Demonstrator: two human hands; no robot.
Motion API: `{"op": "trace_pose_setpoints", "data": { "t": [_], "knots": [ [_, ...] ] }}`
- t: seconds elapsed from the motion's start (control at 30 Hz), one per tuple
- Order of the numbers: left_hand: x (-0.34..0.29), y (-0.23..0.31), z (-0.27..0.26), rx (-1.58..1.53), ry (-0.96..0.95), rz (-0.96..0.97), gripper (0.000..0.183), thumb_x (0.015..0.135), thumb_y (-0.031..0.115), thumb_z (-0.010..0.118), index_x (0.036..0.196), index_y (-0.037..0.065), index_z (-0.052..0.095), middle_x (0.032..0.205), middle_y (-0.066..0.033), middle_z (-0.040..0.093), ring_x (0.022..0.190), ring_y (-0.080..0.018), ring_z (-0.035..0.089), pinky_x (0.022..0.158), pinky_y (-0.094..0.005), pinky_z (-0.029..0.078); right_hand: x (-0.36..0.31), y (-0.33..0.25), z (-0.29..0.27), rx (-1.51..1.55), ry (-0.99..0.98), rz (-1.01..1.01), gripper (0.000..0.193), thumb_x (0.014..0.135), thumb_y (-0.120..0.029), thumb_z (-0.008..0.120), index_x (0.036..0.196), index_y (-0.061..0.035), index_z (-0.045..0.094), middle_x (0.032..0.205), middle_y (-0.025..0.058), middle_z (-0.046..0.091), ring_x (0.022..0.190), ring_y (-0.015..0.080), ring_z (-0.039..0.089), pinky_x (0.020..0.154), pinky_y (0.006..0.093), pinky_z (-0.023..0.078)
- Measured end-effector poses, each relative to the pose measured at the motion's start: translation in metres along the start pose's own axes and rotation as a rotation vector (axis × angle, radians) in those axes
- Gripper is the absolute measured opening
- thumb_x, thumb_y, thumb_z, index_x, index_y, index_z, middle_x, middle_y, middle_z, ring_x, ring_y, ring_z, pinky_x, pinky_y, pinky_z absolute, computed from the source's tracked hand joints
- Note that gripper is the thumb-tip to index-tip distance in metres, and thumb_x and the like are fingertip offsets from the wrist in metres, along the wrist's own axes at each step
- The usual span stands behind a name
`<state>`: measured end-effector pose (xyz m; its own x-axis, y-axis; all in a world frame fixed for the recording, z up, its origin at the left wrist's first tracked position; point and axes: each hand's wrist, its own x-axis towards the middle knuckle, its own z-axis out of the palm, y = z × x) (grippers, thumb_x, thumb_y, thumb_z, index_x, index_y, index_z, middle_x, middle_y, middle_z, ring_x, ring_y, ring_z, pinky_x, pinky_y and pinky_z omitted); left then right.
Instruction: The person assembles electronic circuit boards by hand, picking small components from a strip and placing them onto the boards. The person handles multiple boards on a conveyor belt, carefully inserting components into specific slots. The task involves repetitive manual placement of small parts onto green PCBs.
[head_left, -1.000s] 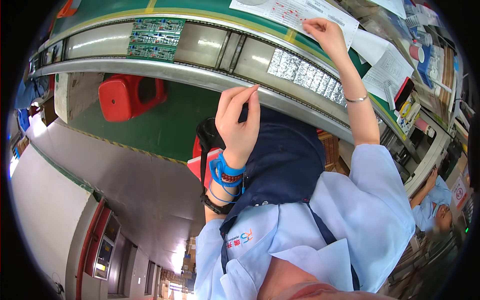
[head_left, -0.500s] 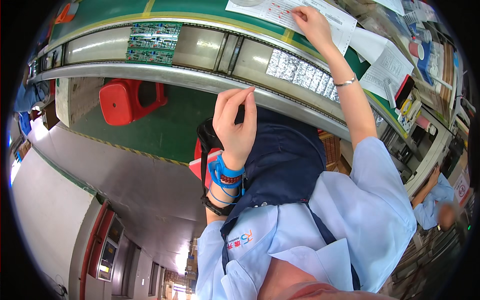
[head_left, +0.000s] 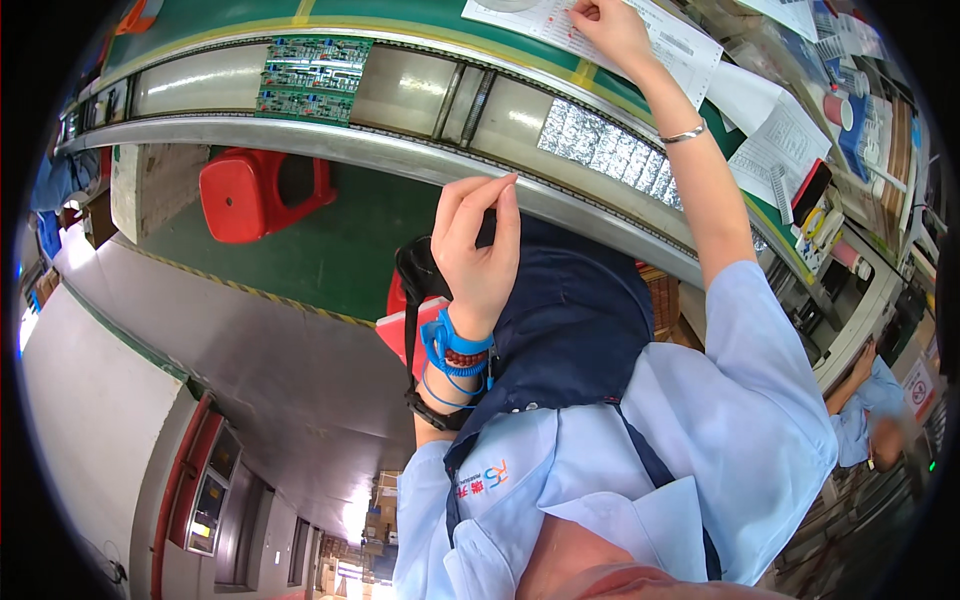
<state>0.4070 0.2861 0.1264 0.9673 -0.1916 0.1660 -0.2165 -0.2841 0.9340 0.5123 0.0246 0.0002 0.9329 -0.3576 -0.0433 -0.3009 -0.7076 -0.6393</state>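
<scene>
My left hand (head_left: 478, 250) is raised just in front of the conveyor's metal rail (head_left: 400, 148). Its thumb and fingertips are drawn together in a pinch; anything between them is too small to make out. A blue coiled wrist strap (head_left: 440, 338) circles that wrist. Across the conveyor, my right hand (head_left: 615, 35) hovers over or touches a printed sheet (head_left: 690, 62) on the green bench, fingers curled to a pinch. Small red pieces or marks (head_left: 573, 32) show on the paper beside it. Whatever the right fingertips hold is hidden.
Green circuit boards (head_left: 315, 75) sit on the conveyor at left, and a silvery foil-like panel (head_left: 605, 148) at right. More papers (head_left: 780, 145), a red-and-black object (head_left: 811, 190) and a pink cup (head_left: 838, 112) lie right. A red stool (head_left: 235, 195) stands beyond the rail. Another person (head_left: 865, 405) is at far right.
My right hand has shifted slightly left over the sheet, fingers more curled. My left hand keeps its pinch, nearly still. The whole view has shifted a little.
</scene>
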Motion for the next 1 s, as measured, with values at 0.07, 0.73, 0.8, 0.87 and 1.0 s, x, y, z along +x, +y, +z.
{"op": "trace_pose_setpoints", "data": {
  "t": [0.07, 0.73, 0.8, 0.87, 1.0],
  "knots": [
    [0.0, 0.0, 0.0, -0.014, -0.001, -0.029, 0.01, 0.08, -0.004, 0.059, 0.089, -0.002, 0.063, 0.084, -0.0086, 0.058, 0.071, -0.0145, 0.055, 0.063, -0.0231, 0.044, -0.002, 0.001, -0.003, 0.124, -0.016, 0.034, 0.016, 0.072, -0.015, 0.058, 0.078, -0.0013, 0.063, 0.074, 0.0142, 0.063, 0.07, 0.0284, 0.061, 0.066, 0.0357, 0.048],
    [0.002, 0.001, 0.002, -0.038, -0.025, -0.051, 0.007, 0.082, -0.001, 0.059, 0.088, -0.001, 0.063, 0.085, -0.0077, 0.059, 0.073, -0.013, 0.055, 0.062, -0.0222, 0.042, -0.007, 0.004, -0.022, 0.421, -0.116, 0.182, 0.014, 0.075, -0.008, 0.063, 0.085, 0.0023, 0.065, 0.074, 0.0103, 0.065, 0.069, 0.0147, 0.062, 0.063, 0.0258, 0.048],
    [0.001, 0.0, 0.002, -0.04, -0.019, -0.046, 0.008, 0.082, -0.001, 0.059, 0.088, -0.001, 0.063, 0.084, -0.0077, 0.059, 0.073, -0.013, 0.055, 0.062, -0.022, 0.042, -0.011, 0.0, -0.027, 0.484, -0.1, 0.17, 0.013, 0.077, -0.008, 0.063, 0.084, 0.0025, 0.064, 0.073, 0.0088, 0.065, 0.067, 0.0132, 0.061, 0.063, 0.0245, 0.048],
    [0.001, -0.001, 0.001, -0.028, -0.011, -0.028, 0.011, 0.079, -0.005, 0.06, 0.089, -0.002, 0.063, 0.083, -0.0083, 0.058, 0.068, -0.0137, 0.055, 0.061, -0.0228, 0.044, -0.017, -0.003, -0.03, 0.545, -0.096, 0.165, 0.012, 0.079, -0.008, 0.063, 0.084, 0.0023, 0.064, 0.074, 0.0081, 0.064, 0.067, 0.0125, 0.061, 0.063, 0.0237, 0.047],
    [0.002, -0.003, 0.002, -0.036, -0.002, -0.027, 0.012, 0.077, -0.006, 0.061, 0.089, -0.002, 0.063, 0.082, -0.0084, 0.057, 0.065, -0.0138, 0.055, 0.06, -0.0231, 0.045, -0.032, 0.014, -0.031, 0.66, -0.155, 0.077, 0.018, 0.083, -0.016, 0.06, 0.093, -0.0014, 0.064, 0.089, 0.0071, 0.066, 0.079, 0.0128, 0.061, 0.071, 0.0237, 0.047]
  ]
}}
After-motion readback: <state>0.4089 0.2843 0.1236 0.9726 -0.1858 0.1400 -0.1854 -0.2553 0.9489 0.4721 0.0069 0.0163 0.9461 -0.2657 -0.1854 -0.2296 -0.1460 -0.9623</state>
